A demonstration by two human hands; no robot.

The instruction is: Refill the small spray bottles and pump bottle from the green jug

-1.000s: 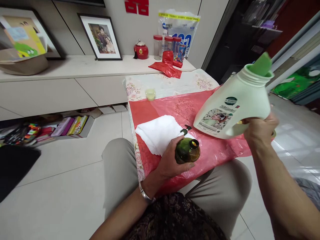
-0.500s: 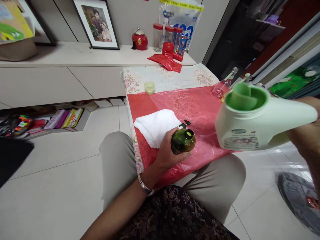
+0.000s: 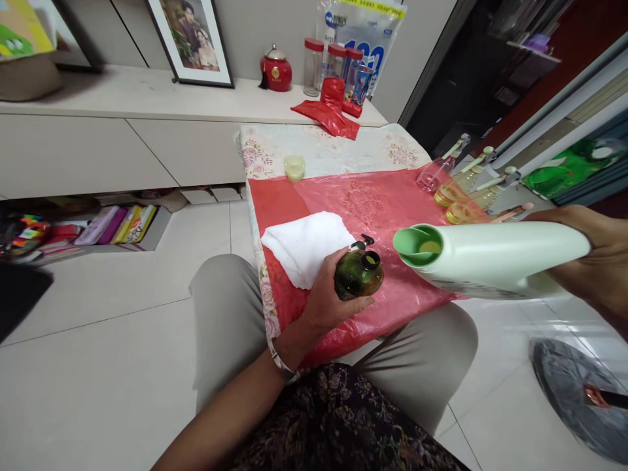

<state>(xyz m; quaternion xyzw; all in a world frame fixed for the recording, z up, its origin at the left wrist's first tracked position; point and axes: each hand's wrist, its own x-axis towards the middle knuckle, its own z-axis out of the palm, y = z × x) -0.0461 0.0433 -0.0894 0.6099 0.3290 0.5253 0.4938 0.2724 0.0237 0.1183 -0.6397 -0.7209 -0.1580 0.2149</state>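
My left hand [image 3: 328, 296] is wrapped round a dark green bottle [image 3: 354, 278] whose round neck is uncapped. Up on the right, my right hand [image 3: 591, 252] grips the handle of a pale green detergent jug [image 3: 495, 252]. The jug is tilted so its green spout faces left, toward the bottle but apart from it. Yellowish liquid shows inside the spout. A black pump head [image 3: 363, 242] lies just behind the bottle. Beside my left hand is a folded white cloth [image 3: 307, 245] on the red plastic sheet [image 3: 279, 208].
A small yellowish cup [image 3: 294, 168] stands at the table's back left. Several spray bottles [image 3: 458, 180] stand at the right edge. Behind the table, a shelf [image 3: 122, 98] bears a red jar [image 3: 276, 70], lidded clear jars [image 3: 313, 69] and a framed photo [image 3: 196, 42].
My right hand has tipped the detergent jug from nearly upright to lying over, its spout now turned left and lower. The bottle in my left hand has stayed nearly in place.
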